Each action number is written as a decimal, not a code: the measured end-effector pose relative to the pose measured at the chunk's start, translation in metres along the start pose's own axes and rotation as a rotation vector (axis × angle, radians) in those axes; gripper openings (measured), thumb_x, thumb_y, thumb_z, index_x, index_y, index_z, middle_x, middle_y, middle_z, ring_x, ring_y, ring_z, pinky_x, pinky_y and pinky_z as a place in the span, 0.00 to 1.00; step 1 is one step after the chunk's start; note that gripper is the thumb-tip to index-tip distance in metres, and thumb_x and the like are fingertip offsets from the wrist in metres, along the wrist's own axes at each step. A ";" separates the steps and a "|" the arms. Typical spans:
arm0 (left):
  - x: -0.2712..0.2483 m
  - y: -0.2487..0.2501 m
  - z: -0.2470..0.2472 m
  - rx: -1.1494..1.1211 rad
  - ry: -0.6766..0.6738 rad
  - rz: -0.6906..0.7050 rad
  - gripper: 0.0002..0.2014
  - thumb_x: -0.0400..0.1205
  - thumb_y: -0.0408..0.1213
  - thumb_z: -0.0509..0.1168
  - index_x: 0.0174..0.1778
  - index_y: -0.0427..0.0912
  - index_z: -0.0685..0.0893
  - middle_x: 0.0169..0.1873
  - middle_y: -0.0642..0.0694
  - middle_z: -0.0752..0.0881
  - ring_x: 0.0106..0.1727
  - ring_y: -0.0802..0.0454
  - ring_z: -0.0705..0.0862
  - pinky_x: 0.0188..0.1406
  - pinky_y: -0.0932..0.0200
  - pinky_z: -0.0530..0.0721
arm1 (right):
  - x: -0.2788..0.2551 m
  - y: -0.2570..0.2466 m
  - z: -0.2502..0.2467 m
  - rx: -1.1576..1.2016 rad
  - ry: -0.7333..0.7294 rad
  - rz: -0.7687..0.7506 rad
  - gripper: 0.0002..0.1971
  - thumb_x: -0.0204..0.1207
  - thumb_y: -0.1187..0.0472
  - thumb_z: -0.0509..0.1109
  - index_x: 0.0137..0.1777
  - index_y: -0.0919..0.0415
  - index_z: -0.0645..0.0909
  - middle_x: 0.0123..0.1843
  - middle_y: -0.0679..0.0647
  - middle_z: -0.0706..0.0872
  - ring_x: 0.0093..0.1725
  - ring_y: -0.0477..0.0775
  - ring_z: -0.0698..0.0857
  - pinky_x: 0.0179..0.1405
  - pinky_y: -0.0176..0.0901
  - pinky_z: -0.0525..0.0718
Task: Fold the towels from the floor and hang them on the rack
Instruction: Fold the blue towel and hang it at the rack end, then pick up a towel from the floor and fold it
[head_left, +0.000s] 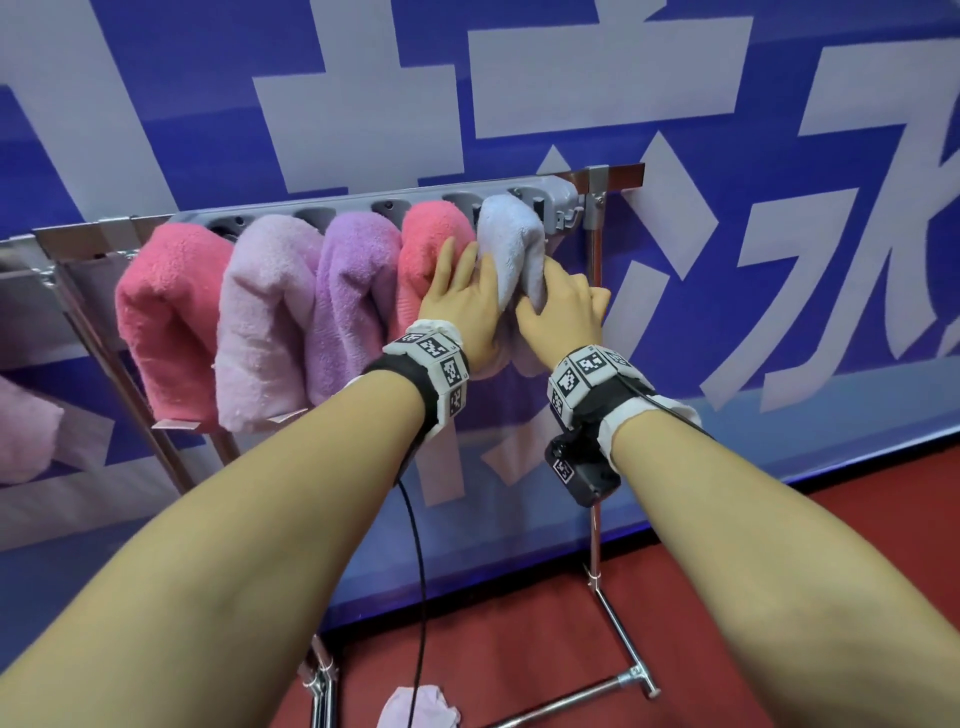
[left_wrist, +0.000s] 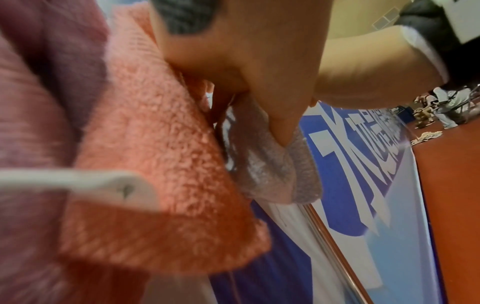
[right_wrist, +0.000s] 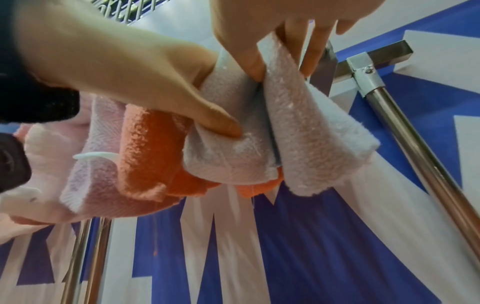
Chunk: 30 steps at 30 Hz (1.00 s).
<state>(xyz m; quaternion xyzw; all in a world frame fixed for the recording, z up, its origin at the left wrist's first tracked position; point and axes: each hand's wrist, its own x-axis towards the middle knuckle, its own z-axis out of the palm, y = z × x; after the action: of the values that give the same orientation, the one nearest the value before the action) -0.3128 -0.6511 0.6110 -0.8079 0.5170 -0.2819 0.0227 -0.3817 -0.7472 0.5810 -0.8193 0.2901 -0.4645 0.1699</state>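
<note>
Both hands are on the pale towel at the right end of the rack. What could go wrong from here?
1. The pale towel looks bunched between the left hand and right hand; if released unevenly, it may slip off the rack.
2. It presses against the coral towel; tugging could drag that one askew.
3. Another towel lies on the floor near the dangling cable and could snag.

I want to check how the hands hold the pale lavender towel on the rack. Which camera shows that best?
The right wrist view: the pale lavender towel fills it, both hands' fingers pinching its folds. The head view shows it hanging on the rack, hands covering its lower half. The left wrist view shows only a blurred edge.
</note>
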 end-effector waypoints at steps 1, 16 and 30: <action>-0.006 0.001 0.000 -0.010 -0.009 -0.008 0.42 0.74 0.49 0.63 0.79 0.29 0.55 0.76 0.36 0.63 0.81 0.39 0.52 0.76 0.46 0.29 | -0.005 0.000 -0.004 0.002 -0.012 0.004 0.14 0.72 0.59 0.62 0.58 0.57 0.76 0.52 0.53 0.85 0.56 0.59 0.77 0.58 0.49 0.64; -0.118 -0.019 -0.021 -0.205 -0.043 -0.099 0.16 0.81 0.39 0.58 0.62 0.36 0.74 0.61 0.38 0.79 0.63 0.39 0.75 0.59 0.48 0.70 | -0.105 -0.067 -0.029 -0.010 -0.199 0.058 0.09 0.75 0.65 0.61 0.50 0.61 0.81 0.56 0.55 0.83 0.57 0.59 0.80 0.60 0.49 0.68; -0.252 -0.088 0.101 -0.540 -0.440 -0.354 0.14 0.79 0.38 0.56 0.57 0.38 0.79 0.57 0.36 0.83 0.57 0.35 0.81 0.56 0.47 0.81 | -0.244 -0.099 0.090 -0.012 -0.563 0.208 0.10 0.74 0.63 0.60 0.49 0.56 0.82 0.50 0.53 0.87 0.50 0.61 0.82 0.47 0.45 0.77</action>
<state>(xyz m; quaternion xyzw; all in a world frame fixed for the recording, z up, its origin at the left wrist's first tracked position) -0.2698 -0.4220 0.4462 -0.9028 0.4078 0.0447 -0.1293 -0.3700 -0.5153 0.4279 -0.8828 0.3168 -0.1973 0.2853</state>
